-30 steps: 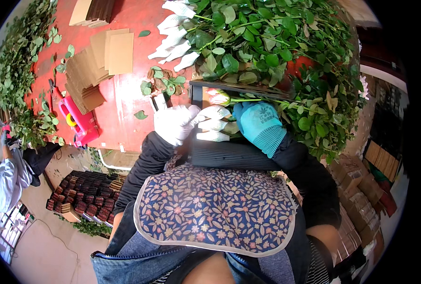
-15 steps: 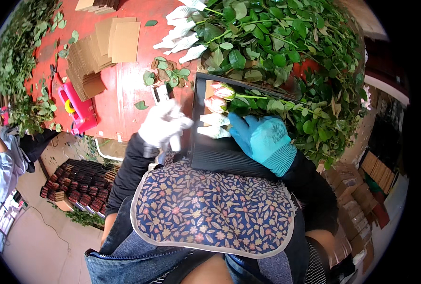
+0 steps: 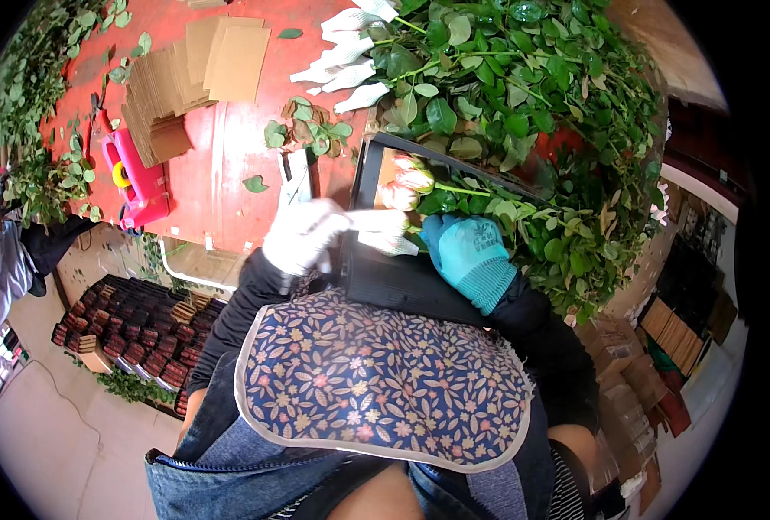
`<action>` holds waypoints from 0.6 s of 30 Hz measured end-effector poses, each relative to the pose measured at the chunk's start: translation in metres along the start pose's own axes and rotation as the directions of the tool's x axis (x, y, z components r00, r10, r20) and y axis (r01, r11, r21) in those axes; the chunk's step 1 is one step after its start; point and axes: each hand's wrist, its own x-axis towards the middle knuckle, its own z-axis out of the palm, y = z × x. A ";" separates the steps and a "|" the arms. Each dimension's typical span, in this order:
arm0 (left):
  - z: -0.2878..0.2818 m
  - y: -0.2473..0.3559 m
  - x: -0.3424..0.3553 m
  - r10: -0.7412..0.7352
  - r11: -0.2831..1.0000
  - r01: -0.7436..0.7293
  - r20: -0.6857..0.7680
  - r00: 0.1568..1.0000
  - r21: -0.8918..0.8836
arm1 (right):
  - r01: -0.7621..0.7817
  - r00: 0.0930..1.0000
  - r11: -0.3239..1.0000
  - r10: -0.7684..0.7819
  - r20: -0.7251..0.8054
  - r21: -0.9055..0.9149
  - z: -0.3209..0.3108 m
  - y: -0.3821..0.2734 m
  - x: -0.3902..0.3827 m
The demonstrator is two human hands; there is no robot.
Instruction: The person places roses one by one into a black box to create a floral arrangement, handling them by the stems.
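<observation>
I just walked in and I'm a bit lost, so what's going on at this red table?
Someone is working at a black tray. Their white-gloved left hand is at the white mesh sleeves in it; the teal-gloved right hand is just right of them, its grip hidden. Two pink roses lie there unsleeved, and more sleeved flower heads lie beyond the tray.

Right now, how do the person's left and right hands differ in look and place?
The left hand wears a white glove; the right hand wears a turquoise one with a dark print. The left hand is at the left side of the black tray, while the right hand is right of the bare rose heads. Both gloves meet dark sleeves.
</observation>
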 end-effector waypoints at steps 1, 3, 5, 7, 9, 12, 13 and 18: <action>-0.014 -0.009 -0.009 0.044 0.997 -0.033 -0.154 0.987 0.077 | 0.008 1.000 1.000 -0.009 -0.019 -0.006 0.000 0.001 0.001; -0.057 -0.034 -0.033 0.143 0.984 -0.108 -0.274 0.951 0.139 | 0.023 0.998 1.000 -0.023 -0.053 -0.011 -0.003 0.002 0.003; -0.098 -0.070 -0.071 0.028 0.983 0.024 -0.275 0.961 0.181 | 0.028 0.999 0.999 -0.029 -0.045 -0.020 -0.007 0.001 0.001; -0.124 -0.114 -0.108 -0.123 0.882 0.241 -0.296 0.947 0.404 | 0.042 0.991 0.999 -0.042 -0.128 -0.006 -0.013 -0.003 -0.005; -0.136 -0.156 -0.133 -0.220 0.603 0.430 -0.378 0.899 0.672 | 0.089 0.987 0.994 -0.096 -0.126 -0.058 -0.020 -0.008 -0.012; -0.139 -0.190 -0.130 -0.537 0.452 0.755 -0.530 0.656 0.475 | 0.443 0.875 0.891 -0.453 -0.172 -0.098 -0.029 -0.013 -0.017; -0.133 -0.189 -0.126 -0.430 0.185 0.655 -0.539 0.724 0.733 | 0.412 0.899 0.909 -0.417 -0.136 -0.062 -0.031 -0.014 -0.017; -0.085 -0.099 -0.064 -0.445 0.164 0.447 -0.339 0.829 0.879 | 0.195 0.978 0.978 -0.199 0.053 0.079 -0.036 -0.014 -0.015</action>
